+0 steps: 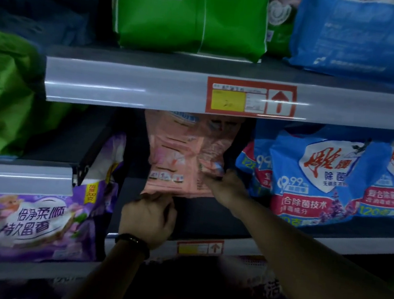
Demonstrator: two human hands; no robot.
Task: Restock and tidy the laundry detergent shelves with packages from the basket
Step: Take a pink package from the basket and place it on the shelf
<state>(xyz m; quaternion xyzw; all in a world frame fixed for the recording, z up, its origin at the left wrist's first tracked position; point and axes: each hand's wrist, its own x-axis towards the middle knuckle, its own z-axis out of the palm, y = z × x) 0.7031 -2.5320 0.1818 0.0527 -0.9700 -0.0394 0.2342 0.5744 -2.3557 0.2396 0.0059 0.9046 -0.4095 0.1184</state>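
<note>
A pink detergent bag (183,155) stands upright on the middle shelf (206,225), its top hidden behind the shelf rail above. My left hand (148,218), with a dark band on the wrist, pinches the bag's bottom left corner. Further in, my right hand (226,185) grips the bag's lower right edge. The basket is not in view.
Blue detergent bags (311,178) stand right of the pink bag, and a purple one (34,216) sits to the left. A green bag (190,16) and a blue bag (368,36) rest on the upper shelf, another green bag (2,93) at far left. The shelf rail (129,86) carries a red price tag (250,98).
</note>
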